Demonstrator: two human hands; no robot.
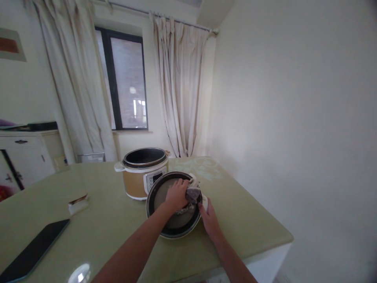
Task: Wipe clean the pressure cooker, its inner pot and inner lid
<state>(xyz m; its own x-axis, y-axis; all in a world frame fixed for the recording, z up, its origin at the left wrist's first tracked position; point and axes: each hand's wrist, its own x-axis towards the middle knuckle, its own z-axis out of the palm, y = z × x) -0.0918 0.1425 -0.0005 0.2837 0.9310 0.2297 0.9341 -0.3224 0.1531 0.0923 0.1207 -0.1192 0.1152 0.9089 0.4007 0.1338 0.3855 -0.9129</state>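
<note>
"Grey cloth (193, 195): location?"
"Against the lid's (165, 191) inner face, left grip (177, 194) closed on it."
"Lid: held?"
"By the rim, right grip (209, 218) closed; tilted, above the tabletop (106, 224), before the gold-and-white cooker (134, 183)."

Bench (241, 208) pale green, with a whitish leafy pattern (207, 167) toward one o'clock; cooker body (133, 184) tan with white trim; round lid (154, 196) grey inside a black ring; cloth (193, 193) grey and off-white; curtains (181, 78) cream; window frame (113, 78) near-black; flat slab (35, 249) toward eight o'clock, black.
</note>
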